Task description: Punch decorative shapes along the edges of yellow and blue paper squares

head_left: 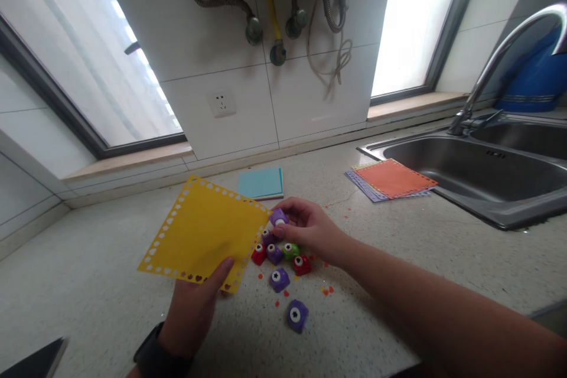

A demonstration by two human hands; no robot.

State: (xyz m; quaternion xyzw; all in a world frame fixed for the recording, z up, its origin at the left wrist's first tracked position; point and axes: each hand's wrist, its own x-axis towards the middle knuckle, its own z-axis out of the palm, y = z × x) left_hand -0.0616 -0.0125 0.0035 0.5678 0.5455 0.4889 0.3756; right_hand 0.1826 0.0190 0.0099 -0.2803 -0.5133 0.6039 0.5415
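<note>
My left hand (199, 301) pinches a yellow sheet of paper (208, 224) by its near edge, thumb on top. Small shapes are punched along the borders of the sheet. At the sheet's right corner, my right hand (305, 224) grips a purple craft punch (279, 217) between thumb and fingers. Whether the corner sits inside the punch I cannot tell. Below that hand, several more small punches lie on the counter: red (302, 265), green (290, 250) and purple ones, with a separate purple punch (296, 315) closest to me.
Punched paper bits (326, 291) are scattered around the punches. Behind the yellow sheet lies a stack of light blue paper (260, 183). Orange and purple punched sheets (392, 179) rest beside the steel sink (478, 171) with its tap (491, 65). A dark flat object (38, 360) is at the lower left.
</note>
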